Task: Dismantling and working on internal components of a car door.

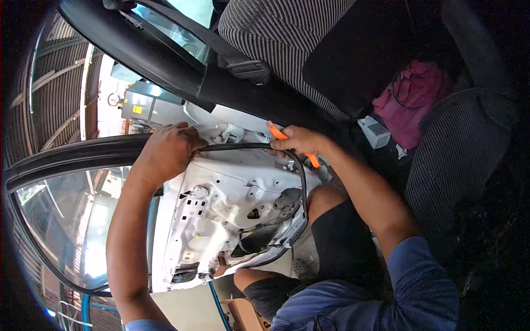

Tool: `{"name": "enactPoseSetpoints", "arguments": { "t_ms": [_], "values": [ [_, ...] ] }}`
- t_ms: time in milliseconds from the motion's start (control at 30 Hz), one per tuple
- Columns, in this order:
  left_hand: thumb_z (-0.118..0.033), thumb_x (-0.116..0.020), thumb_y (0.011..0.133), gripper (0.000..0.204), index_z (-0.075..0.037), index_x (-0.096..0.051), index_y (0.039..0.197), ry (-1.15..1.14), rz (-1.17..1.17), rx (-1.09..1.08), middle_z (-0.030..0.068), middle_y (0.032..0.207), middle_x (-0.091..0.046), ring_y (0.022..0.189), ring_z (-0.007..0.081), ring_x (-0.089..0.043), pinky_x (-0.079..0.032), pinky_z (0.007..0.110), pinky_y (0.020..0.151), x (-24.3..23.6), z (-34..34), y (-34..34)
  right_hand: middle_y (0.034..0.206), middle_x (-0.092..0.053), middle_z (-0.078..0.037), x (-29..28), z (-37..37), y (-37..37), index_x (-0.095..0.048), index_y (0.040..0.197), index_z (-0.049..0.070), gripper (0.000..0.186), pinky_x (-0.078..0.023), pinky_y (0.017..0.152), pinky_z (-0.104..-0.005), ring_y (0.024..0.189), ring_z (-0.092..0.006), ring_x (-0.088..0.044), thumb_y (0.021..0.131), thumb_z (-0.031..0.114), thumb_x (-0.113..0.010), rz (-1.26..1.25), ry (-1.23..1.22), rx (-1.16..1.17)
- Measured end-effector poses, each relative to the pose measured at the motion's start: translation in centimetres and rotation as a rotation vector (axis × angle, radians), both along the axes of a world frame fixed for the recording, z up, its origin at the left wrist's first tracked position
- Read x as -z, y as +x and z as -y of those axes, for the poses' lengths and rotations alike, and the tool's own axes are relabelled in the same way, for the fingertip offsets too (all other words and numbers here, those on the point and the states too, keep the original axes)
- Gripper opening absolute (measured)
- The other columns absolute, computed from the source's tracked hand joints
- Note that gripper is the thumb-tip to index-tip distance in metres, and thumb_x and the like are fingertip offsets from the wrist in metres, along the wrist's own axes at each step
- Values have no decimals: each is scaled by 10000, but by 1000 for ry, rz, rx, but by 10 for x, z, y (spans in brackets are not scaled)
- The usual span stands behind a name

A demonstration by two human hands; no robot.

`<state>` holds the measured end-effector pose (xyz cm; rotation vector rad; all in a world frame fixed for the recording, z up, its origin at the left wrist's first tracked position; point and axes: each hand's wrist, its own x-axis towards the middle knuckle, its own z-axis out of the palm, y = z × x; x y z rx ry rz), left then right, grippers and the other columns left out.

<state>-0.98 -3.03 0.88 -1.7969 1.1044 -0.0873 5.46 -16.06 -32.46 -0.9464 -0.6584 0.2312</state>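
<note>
Our right hand (302, 141) is closed around an orange trim tool (277, 132), with its thumb and fingertips at the black rubber seal (303, 190) near the middle of the frame. Our left hand (168, 150) bends its fingers down onto the same seal, left of centre, though we cannot tell whether they pinch it or only press. Between our hands the seal runs nearly straight along the upper edge of the white door panel (221, 172); past the right hand it turns down and curves back toward the lower middle. We judge it light and springy, soft enough to bend yet likely to pull back if stretched, and perhaps a little slick under the fingers. The best hold looks to be close to the door edge, with two hands spaced along it, so it neither kinks nor tears. It is a narrow, dull black cord, rounded at the bend, plain against the paint. Farther out, we see the black window frame (88, 155) across the left of the frame, a striped seat (276, 33) at the top, and a pink bag (411, 96) beside a white box (374, 132) at upper right.
</note>
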Motion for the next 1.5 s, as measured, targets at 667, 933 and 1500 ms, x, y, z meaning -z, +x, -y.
{"name": "enactPoseSetpoints", "arguments": {
  "t_ms": [667,933,1500],
  "values": [
    [-212,-651,835,121,-119,-727,846,-58,84,88,51,928,-685,896,269,-618,-499,396,831,13,-12,5,732,-653,-36,10,-10,11,-689,938,30,237,-439,567,-262,588,-124,-564,964,265,-671,57,59,11],
    [-167,-630,824,139,-85,-740,847,-54,91,21,46,906,-711,918,254,-627,-496,367,861,14,-6,2,749,-637,-12,9,-6,7,-666,916,69,221,-397,571,-209,707,-90,-599,973,283,-674,66,21,64],
    [-189,-679,797,120,-118,-746,867,-80,69,34,47,910,-682,902,275,-625,-497,405,838,16,-12,9,770,-650,-46,2,-3,1,-684,986,25,258,-455,604,-269,629,-132,-565,961,282,-687,19,-13,86]
  ]
}}
